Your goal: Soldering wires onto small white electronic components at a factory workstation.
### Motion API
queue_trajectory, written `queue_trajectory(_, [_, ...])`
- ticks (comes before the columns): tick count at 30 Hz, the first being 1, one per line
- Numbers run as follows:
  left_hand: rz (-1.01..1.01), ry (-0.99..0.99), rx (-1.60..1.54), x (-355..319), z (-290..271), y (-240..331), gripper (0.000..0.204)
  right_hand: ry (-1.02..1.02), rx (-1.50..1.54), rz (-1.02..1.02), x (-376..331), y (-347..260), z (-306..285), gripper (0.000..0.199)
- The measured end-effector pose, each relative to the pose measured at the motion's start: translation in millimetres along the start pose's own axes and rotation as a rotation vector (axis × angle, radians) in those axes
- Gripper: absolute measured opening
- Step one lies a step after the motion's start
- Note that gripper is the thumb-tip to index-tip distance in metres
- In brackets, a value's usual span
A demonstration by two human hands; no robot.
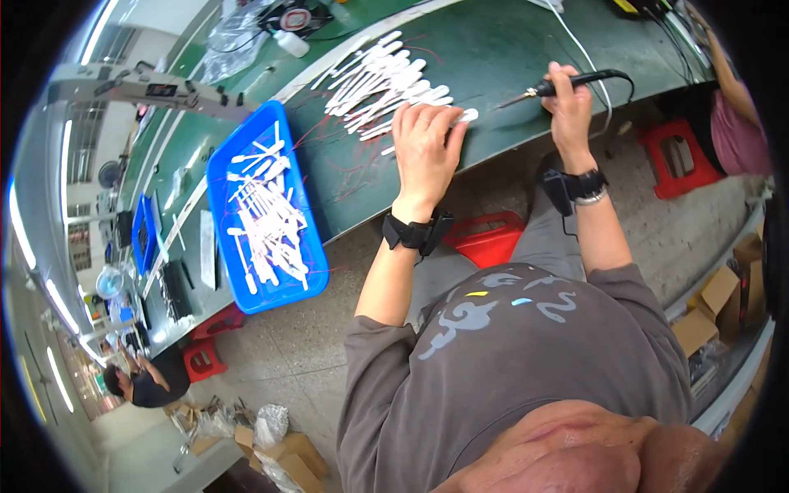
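Left hand (425,144): rested low over the near side of the table (509,49), fingers curled toward the thumb, pinching a white paddle-ended stick (470,116); gave no clear view of the exact contact beneath the fingers.
Right hand (569,111): closed around the dark handle of a soldering iron (546,87), gripping well behind the slim metal tip.
Held stick: lay near the table's front edge, poking a rounded end out past the left thumb and forefinger, apart from the iron's tip.
Loose sticks (394,78): lay fanned and partly overlapping on the table, beyond and to the left of the left hand.
Blue tray (320,286): stood farther left, bearing a jumbled heap of similar sticks (275,222).
Weight of a stick: looked slight, probably easy to lift with two fingertips.
Stiffness: seemed firm along the stem, but limp in the thin red wires (355,168) strewn nearby.
Surface: appeared smooth, perhaps a little slippery.
Fragility: seemed likeliest to suffer at the narrow stem or at any attached wire.
Best hold on a stick: called for a light pinch at the broad rounded end, clear of wires.
Best hold on the iron: called for the handle only, keeping off the possibly hot metal and allowing for drag from the black cord (631,89).
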State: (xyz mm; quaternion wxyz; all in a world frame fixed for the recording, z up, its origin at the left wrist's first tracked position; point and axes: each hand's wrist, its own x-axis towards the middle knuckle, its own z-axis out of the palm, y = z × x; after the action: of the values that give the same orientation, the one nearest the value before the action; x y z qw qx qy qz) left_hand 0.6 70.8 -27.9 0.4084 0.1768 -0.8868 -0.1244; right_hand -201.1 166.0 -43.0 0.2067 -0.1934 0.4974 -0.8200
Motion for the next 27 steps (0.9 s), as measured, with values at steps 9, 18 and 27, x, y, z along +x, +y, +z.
queue_trajectory(9, [-0.110, -0.143, 0.407, 54.0, -29.5, -86.9, 0.012, 0.027, -0.148, -0.014, -0.2, 6.2, 6.3, 0.020])
queue_trajectory(18, [-0.148, 0.027, 0.374, 33.0, -19.4, -89.5, 0.016, -0.083, -0.022, 0.021, 10.6, 14.2, -13.0, 0.017])
queue_trajectory(27, [-0.435, -0.003, 0.255, -48.6, -208.6, -6.5, 0.012, -0.072, -0.018, 0.032, 9.2, 8.7, -10.7, 0.018])
